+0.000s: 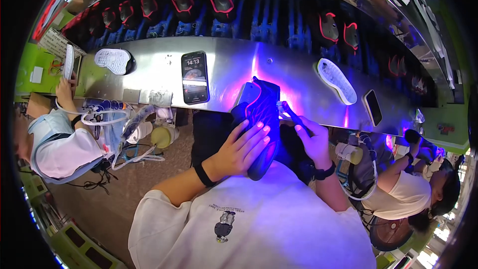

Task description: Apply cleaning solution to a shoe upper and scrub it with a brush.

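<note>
A dark shoe upper (265,104) with a glowing red line along its side leans upright over the near edge of the metal table, its lower end close to my body. Across its lower part rests my left hand (244,147), the fingers stretched together and pressed on it, the thumb hidden from sight. My right hand (313,142) is closed around the handle of a small brush (294,112). The brush's head touches or nearly touches the upper's right side. Violet light floods the upper and both hands.
On the metal table (154,55) lie a white shoe sole (337,80), another pale sole (113,61), a phone (194,77) and a second phone (372,107). Behind runs a dark rack (291,15) carrying several red-outlined uppers. Co-workers (67,144) (403,184) sit at either side, near hoses and yellowish containers (163,135).
</note>
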`<state>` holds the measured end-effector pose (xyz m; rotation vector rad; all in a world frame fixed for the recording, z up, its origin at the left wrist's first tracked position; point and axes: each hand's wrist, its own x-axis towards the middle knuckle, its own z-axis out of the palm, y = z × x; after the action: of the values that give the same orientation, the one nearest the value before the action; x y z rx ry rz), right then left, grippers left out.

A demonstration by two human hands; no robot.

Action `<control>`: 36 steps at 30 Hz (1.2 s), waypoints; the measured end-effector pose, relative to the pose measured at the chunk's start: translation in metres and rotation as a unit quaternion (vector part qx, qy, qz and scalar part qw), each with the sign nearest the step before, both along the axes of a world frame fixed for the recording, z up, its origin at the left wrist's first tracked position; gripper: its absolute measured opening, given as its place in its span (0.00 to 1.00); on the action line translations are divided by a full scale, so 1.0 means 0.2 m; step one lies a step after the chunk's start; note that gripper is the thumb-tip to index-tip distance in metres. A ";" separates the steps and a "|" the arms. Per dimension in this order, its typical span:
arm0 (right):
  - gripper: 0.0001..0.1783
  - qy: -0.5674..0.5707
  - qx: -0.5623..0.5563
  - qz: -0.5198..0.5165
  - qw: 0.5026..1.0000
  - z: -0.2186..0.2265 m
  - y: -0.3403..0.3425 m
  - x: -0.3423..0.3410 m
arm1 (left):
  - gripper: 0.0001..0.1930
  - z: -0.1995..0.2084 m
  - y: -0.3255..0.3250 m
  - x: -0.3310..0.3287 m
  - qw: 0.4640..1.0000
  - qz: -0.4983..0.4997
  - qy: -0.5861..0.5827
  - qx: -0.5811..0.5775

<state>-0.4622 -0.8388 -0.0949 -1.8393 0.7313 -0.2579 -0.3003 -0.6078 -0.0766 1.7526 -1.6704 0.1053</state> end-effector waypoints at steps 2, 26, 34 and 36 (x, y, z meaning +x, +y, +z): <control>0.18 -0.002 -0.021 0.012 1.000 0.01 -0.03 -0.02 | 0.31 0.00 0.00 0.02 0.999 -0.015 -0.025 0.016; 0.20 -0.020 0.234 -0.041 0.971 0.29 0.08 -0.46 | 0.40 0.27 -0.36 -0.16 0.996 0.042 0.010 0.076; 0.21 -0.074 0.275 -0.079 0.955 0.32 0.12 -0.60 | 0.42 0.35 -0.55 -0.18 0.992 0.060 -0.040 0.103; 0.21 -0.079 0.274 -0.094 0.954 0.34 0.14 -0.60 | 0.42 0.36 -0.61 -0.18 0.993 0.065 -0.038 0.096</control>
<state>-0.5830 -0.8103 -0.0273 -1.2101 0.7747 -0.2886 -0.3369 -0.7289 -0.0037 2.0243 -1.6647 0.0739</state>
